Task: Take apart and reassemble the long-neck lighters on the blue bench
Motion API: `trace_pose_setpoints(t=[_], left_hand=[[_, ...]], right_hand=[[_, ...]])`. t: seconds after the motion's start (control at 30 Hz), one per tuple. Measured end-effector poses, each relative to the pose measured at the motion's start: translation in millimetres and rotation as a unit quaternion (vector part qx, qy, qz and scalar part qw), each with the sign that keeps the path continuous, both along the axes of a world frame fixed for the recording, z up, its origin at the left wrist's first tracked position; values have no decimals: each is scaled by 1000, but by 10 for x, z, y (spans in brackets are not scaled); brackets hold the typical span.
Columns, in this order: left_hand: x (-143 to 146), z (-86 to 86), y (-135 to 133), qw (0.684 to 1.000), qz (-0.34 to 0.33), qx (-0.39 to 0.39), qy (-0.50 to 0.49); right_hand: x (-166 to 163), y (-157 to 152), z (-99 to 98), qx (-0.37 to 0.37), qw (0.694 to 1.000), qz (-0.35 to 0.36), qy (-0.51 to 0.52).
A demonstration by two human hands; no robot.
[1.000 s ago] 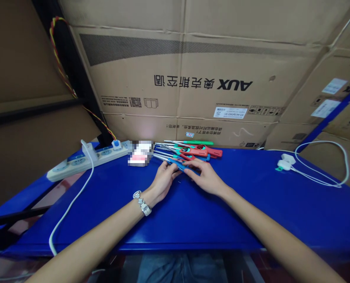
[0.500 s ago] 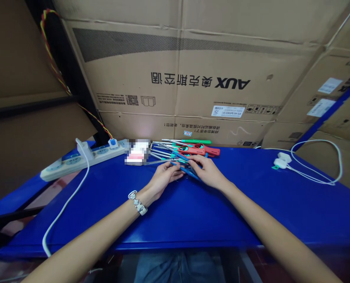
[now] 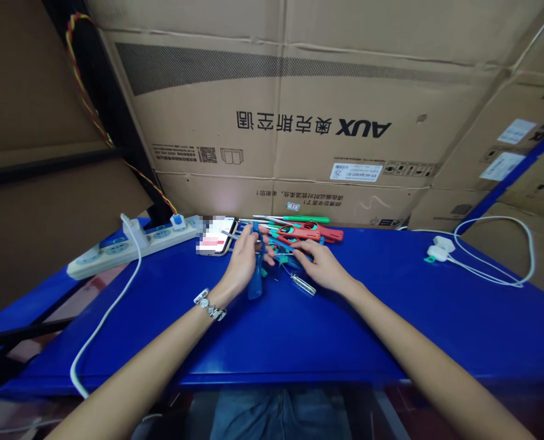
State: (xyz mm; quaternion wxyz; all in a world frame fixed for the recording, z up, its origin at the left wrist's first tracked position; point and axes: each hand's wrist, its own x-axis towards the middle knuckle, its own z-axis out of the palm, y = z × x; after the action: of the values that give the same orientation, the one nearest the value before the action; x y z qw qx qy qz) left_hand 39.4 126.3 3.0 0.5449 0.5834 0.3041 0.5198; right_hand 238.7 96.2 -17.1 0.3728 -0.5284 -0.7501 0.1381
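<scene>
While the left hand (image 3: 244, 260) is gripping a blue long-nosed lighter (image 3: 255, 272) near the middle of the frame, holding it nearly upright with its handle hanging down toward the blue counter (image 3: 391, 318), the right hand (image 3: 322, 269) is lying flat and open, fingers touching the heap of lighters (image 3: 294, 235) just behind it. The grip on the blue one is looking loose, around the thin metal end, so it is likely in danger of swinging or slipping out and knocking into the heap. A small clear part (image 3: 303, 285) is lying just below the right hand, and a careless sweep could be sending it rolling toward the counter's near edge. The phone (image 3: 217, 235) is sitting just left of the left hand, close enough to be bumped, with the power strip (image 3: 129, 244) beyond it at the left.
</scene>
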Motion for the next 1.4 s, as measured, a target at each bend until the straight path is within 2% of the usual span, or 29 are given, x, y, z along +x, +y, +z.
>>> trace_pose_setpoints(t=[0.07,0.1,0.17,0.2,0.27,0.43,0.67,0.83,1.07,1.3,1.4], left_hand=[[-80,54,9,983,26,142,115],[-119,76,10,956,28,218,193],[-173,95,10,879,7,331,342],[-184,89,10,842,-10,361,400],[-173,48,11,794,-39,383,471],[-62,-67,10,747,-52,391,535],[-22,-73,2,719,33,399,568],[-55,-84,27,699,17,419,579],[-74,-62,8,663,4,439,606],[-84,-99,-7,671,-18,439,598],[-107,-111,5,679,-31,435,591]], right_hand=[[0,4,-7,-7,1000,-9,-19],[0,6,-9,-10,1000,-12,-26],[-2,11,-10,-15,999,-15,-25],[-3,13,-11,-15,1000,-13,-21],[-4,17,-15,-11,1000,-10,-15],[0,22,-26,-6,1000,-9,-17],[-27,6,-14,-10,1000,-10,-22],[-39,-7,13,-17,1000,-8,-18],[-23,24,3,15,1000,-20,10],[80,134,-23,24,987,-67,141],[140,142,11,25,986,-63,153]])
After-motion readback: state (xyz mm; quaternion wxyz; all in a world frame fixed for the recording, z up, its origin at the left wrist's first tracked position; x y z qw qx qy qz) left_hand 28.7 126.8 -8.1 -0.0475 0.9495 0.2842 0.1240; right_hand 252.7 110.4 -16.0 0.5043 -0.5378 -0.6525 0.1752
